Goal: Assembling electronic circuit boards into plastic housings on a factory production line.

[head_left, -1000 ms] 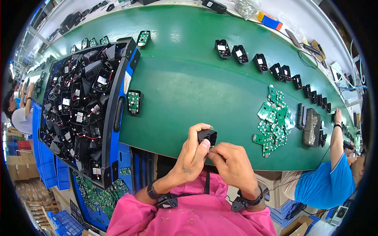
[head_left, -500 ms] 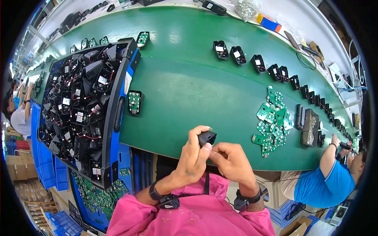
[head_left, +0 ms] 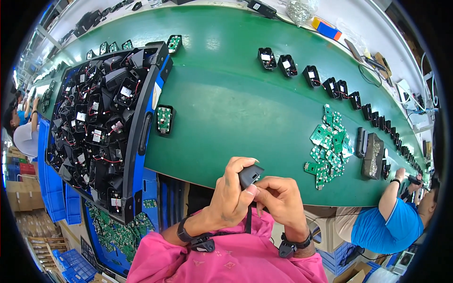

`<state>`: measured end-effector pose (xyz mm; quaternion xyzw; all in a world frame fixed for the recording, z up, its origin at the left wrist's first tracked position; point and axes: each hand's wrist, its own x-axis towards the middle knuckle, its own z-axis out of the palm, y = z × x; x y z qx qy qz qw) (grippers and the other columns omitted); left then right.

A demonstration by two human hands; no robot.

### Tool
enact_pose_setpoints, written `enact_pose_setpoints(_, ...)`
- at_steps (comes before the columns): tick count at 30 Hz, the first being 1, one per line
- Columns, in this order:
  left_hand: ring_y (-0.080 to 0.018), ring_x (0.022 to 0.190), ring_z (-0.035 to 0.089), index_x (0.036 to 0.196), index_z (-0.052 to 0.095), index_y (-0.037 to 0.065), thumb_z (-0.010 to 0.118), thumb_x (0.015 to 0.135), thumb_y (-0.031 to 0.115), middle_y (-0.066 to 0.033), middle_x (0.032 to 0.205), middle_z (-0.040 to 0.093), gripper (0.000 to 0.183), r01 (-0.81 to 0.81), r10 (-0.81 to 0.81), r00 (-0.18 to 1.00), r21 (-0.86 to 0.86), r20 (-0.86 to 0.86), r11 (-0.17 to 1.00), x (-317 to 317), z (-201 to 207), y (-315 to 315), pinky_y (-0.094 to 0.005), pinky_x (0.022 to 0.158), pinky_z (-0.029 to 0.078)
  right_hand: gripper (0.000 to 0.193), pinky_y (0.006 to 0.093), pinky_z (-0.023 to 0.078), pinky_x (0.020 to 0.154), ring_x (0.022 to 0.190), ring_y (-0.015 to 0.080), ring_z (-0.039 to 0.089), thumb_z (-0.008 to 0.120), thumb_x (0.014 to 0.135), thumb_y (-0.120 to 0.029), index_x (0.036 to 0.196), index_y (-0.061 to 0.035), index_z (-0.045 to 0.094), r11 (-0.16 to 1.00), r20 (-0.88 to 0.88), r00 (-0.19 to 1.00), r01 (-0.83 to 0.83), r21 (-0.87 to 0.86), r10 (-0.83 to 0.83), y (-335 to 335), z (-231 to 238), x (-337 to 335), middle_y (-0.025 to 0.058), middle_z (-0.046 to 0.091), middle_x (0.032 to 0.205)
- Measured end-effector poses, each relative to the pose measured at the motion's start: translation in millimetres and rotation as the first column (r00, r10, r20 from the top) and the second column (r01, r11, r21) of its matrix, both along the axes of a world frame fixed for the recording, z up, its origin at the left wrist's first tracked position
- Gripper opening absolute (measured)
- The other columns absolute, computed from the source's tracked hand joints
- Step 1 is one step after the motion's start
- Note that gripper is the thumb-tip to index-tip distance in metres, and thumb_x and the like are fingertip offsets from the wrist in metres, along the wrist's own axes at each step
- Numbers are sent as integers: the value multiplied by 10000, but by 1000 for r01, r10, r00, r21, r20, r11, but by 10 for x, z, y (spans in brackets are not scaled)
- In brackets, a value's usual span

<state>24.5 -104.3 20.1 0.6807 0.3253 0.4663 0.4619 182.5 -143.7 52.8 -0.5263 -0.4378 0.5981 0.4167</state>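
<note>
A small black plastic housing is gripped in my left hand, over the near edge of the green bench. Its outer wall, with a small slot, faces up, and its inside is turned away from view. My right hand is closed in a pinch just beside the housing's lower end, close to my left thumb. Whatever sits between those right fingertips is hidden. To the left on the bench lies another black housing with a green circuit board in it.
A blue-and-black crate heaped with wired black housings stands at left. Loose green circuit boards lie in a pile at right. Beyond them runs a curved row of open housings. A co-worker in a blue shirt sits at right.
Both hands have come slightly nearer to me with the housing. It has tipped so that more of its slotted outer wall shows. The view has shifted a little.
</note>
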Motion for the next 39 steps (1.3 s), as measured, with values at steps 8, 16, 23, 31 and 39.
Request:
enact_pose_setpoints(8, -230, 930, 538, 1343, 318, 12, 460, 1011, 341, -222, 1132, 513, 488, -30, 8, 967, 81, 255, 996, 34, -76, -26, -363, 791, 486, 103, 252, 491, 488, 578, 106, 624, 655, 939, -21, 891, 68, 676, 1000, -173, 985, 22, 15, -19, -37, 24, -58, 83, 647, 770)
enact_pose_setpoints(16, -290, 911, 647, 1313, 471, 49, 640, 950, 430, -236, 1178, 545, 553, -28, -93, 938, 341, 334, 940, -48, -21, 45, -368, 683, 561, 51, 248, 491, 510, 588, 130, 642, 721, 853, 26, 888, 46, 691, 917, 123, 990, 20, 399, -75, -92, 170, -77, 110, 654, 775)
enact_pose_setpoints(23, -270, 939, 592, 1336, 341, 66, 570, 990, 443, -245, 1135, 514, 561, 87, -162, 969, 357, 185, 930, -102, 51, 45, -383, 768, 545, 16, 245, 518, 523, 609, 123, 643, 680, 878, 62, 882, 64, 695, 965, -47, 999, 25, 261, -13, -83, 175, -42, 98, 663, 794)
enact_pose_setpoints(31, -291, 855, 598, 1339, 357, 24, 597, 924, 245, -263, 1134, 521, 527, 4, -40, 992, 295, 116, 955, -31, -78, -7, -388, 684, 539, 29, 252, 533, 527, 623, 125, 658, 661, 894, 70, 877, 76, 684, 990, -96, 995, -18, 142, 32, -45, 91, 23, 98, 660, 808)
enact_pose_setpoints(39, -296, 839, 614, 1364, 343, 25, 559, 922, 163, -269, 1192, 510, 511, -20, 0, 998, 324, 62, 946, -40, -184, -20, -371, 650, 553, 87, 249, 525, 516, 620, 131, 665, 640, 932, 20, 874, 82, 662, 988, -45, 989, -138, 67, 141, 66, 83, 27, 94, 658, 779)
